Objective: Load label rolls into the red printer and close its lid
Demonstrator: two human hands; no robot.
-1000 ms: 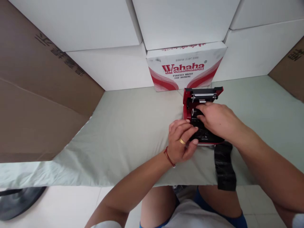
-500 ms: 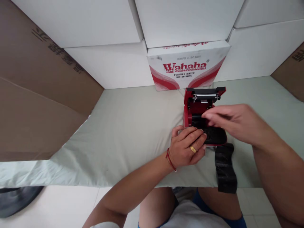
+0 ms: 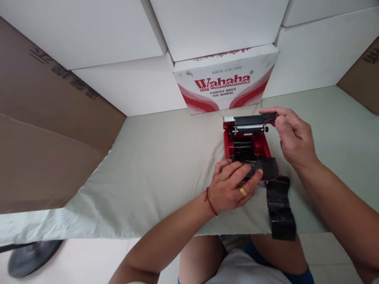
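A small red printer (image 3: 247,148) lies on the pale green table cover (image 3: 166,157), its hinged lid (image 3: 250,120) raised at the far end. A roll of black film sits in its bay, and a black strip (image 3: 280,207) runs out of the near end and hangs over the table edge. My left hand (image 3: 233,187), wearing a gold ring and a red wrist cord, presses the printer's near end with curled fingers. My right hand (image 3: 293,136) pinches the right corner of the raised lid.
A white carton marked Wahaha (image 3: 226,81) stands just behind the printer. Plain white boxes (image 3: 124,43) wall the back. Brown cardboard (image 3: 44,130) closes the left side and another piece (image 3: 363,75) the right. My knees show under the table edge; a dark round base (image 3: 32,256) lies on the floor at left.
My right hand has left the black roll in the printer's bay and moved up to the lid's right corner. My left hand has stayed on the near end.
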